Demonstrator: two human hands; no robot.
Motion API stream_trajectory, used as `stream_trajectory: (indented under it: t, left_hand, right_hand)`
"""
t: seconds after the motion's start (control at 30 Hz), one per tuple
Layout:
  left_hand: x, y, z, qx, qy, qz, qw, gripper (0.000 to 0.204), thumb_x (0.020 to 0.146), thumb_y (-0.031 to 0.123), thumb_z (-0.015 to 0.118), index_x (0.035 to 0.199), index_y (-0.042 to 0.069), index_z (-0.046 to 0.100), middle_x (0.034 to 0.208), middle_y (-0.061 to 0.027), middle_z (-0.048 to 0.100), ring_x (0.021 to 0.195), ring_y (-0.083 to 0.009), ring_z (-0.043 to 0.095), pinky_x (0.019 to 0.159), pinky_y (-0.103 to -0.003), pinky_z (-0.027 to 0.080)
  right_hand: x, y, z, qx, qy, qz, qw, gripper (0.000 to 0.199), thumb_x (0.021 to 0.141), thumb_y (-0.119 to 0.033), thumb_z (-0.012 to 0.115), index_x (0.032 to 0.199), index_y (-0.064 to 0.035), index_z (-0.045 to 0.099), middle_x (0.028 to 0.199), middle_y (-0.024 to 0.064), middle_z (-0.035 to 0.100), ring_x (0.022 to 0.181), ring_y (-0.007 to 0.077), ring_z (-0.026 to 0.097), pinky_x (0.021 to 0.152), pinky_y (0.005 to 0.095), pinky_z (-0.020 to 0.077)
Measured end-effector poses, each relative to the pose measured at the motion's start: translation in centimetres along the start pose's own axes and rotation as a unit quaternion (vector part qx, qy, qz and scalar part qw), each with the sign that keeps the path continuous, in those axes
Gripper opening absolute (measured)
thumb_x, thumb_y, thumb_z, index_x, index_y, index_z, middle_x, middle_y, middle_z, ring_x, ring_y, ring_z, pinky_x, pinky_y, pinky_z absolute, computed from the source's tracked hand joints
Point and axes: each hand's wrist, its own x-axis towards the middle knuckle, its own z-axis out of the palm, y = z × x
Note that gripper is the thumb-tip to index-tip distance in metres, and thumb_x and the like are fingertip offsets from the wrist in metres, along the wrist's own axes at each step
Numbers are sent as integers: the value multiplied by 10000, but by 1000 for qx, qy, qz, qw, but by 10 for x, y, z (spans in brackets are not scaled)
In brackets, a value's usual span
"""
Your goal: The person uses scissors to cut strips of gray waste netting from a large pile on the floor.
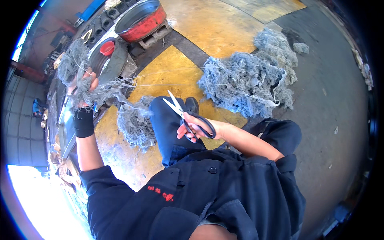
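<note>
1. the left hand (pixel 82 86) is raised high at the person's left, arm stretched up and out, with a black cuff (pixel 83 122) on the wrist.
2. its grip is closed around a tangle of grey fibre (pixel 74 64); strands trail from it down to a clump (pixel 136 122) beside the knee.
3. the right hand (pixel 192 128) sits in front of the body over the dark trouser leg, forearm bent across from the right.
4. its fingers are through the black handles of scissors (pixel 182 114), holding them; the blades are parted and point up-left toward the strands.
5. a big grey fibre pile (pixel 250 78) lies on the yellow floor (pixel 180 68) ahead, well apart from both hands.
6. a red tub (pixel 142 20) stands far ahead.
</note>
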Motion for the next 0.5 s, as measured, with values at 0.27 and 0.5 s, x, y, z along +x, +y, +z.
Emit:
stream_trajectory:
  t: [0.27,0.5]
  left_hand:
    - [-31,-16,40,-27,20,26,999,364,852,51,535,1175,-52,405,812,-56,450,614,-117,395,475,-243,356]
    - [-53,-22,14,-53,-3,-53,997,222,881,251,500,905,33,467,782,-46,467,603,-169,393,472,-283,336]
  right_hand:
    - [51,-9,26,84,-15,-129,988,733,855,-677,388,1060,6,561,1025,140,597,728,112,471,655,256,416]
    - [30,-31,23,110,36,-126,985,755,772,-773,388,797,-32,536,703,35,475,573,104,414,491,253,366]
